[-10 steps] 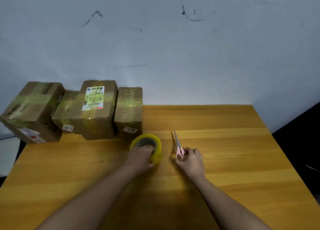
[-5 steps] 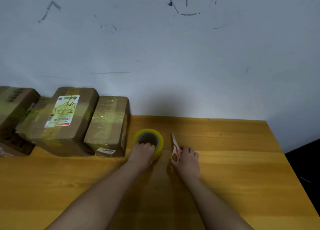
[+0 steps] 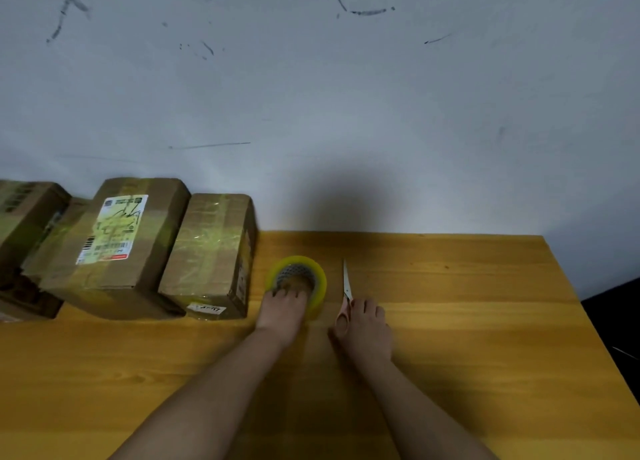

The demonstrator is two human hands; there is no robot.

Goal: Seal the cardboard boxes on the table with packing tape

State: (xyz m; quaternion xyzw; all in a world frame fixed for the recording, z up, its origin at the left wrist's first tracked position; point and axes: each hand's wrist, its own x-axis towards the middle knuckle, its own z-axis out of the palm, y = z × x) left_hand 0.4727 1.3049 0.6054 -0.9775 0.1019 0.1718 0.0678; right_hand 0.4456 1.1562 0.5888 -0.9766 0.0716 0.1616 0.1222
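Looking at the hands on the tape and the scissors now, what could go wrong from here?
1. The right hand lies on the handles of the scissors, whose bare blades point away toward the wall; a hasty lift might nick the left hand close beside.
2. The tape roll lies flat with fingers only on its near rim, so it may slip when lifted.
3. The cardboard boxes stand tightly packed at the table's left end; pulling one out could push its neighbours.
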